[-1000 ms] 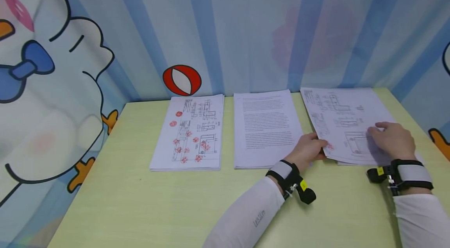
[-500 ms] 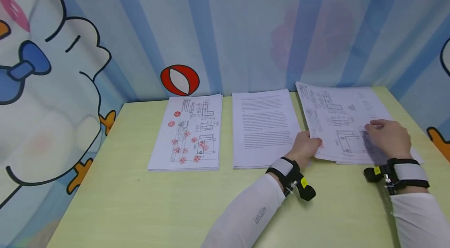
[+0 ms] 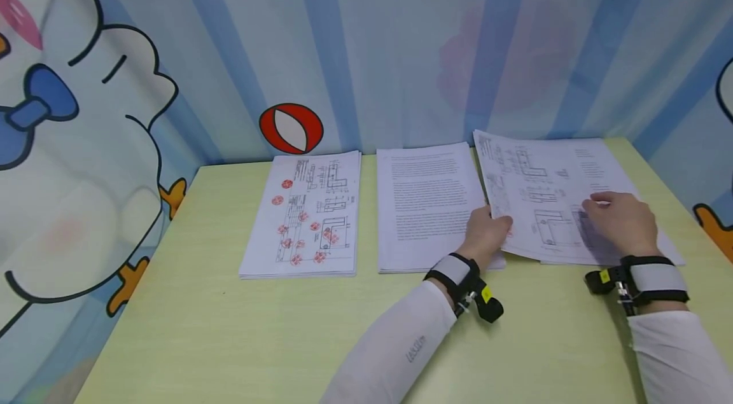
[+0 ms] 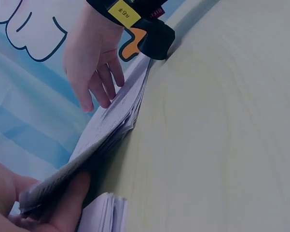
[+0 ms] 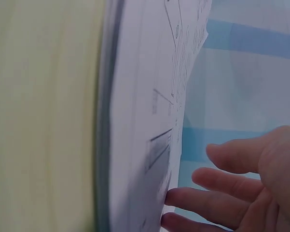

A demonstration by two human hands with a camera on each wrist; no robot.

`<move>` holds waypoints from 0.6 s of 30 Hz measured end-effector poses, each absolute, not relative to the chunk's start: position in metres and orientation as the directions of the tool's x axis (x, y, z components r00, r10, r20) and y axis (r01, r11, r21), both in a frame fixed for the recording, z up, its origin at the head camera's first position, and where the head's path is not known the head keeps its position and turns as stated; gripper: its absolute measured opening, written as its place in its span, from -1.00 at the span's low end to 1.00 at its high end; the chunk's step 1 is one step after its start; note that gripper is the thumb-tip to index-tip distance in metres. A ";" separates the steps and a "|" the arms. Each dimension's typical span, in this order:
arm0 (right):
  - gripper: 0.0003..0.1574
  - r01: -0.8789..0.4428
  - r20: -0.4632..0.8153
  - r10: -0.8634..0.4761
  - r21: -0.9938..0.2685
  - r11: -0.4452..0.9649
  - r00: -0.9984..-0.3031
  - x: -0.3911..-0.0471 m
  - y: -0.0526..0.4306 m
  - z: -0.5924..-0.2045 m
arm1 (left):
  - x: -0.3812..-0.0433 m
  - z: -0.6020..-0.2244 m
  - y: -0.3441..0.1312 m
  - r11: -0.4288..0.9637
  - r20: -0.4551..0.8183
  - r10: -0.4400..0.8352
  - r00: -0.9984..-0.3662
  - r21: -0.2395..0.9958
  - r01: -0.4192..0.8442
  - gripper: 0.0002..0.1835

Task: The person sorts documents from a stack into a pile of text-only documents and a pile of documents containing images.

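On the right lies a stack of papers printed with technical drawings (image 3: pixel 538 194). My left hand (image 3: pixel 485 232) pinches its upper sheets at the near left corner, thumb on top. The left wrist view shows a finger (image 4: pixel 75 200) beneath these sheets, which rise off the rest on that side. My right hand (image 3: pixel 624 219) is over the stack's right part, its fingers loosely extended. In the right wrist view two of its fingertips (image 5: pixel 171 197) are right at the printed surface. Left of this, a stack of text pages (image 3: pixel 429 200) lies partly behind my left hand.
Farther left lies another stack of drawing sheets with red round stamps (image 3: pixel 312 219). All the papers rest on a pale yellow-green table (image 3: pixel 275 340). Behind its far edge hangs a blue striped cloth (image 3: pixel 401 41) with cartoon figures.
My left hand has moved left, drawing the gripped upper sheets with it toward the text pages. My right hand has shifted slightly left too, staying over the drawings.
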State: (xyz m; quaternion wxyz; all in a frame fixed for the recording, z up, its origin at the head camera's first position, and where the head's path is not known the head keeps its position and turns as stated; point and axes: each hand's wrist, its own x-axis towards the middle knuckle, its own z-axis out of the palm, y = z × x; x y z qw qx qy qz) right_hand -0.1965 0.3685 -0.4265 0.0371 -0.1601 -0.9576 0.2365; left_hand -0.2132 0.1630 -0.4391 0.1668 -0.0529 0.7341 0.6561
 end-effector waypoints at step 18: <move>0.14 0.165 -0.076 0.174 -0.795 0.584 -0.982 -0.208 0.337 -0.429 | -0.225 -0.437 0.102 -0.005 -0.221 0.213 -0.952 0.974 -0.228 -0.69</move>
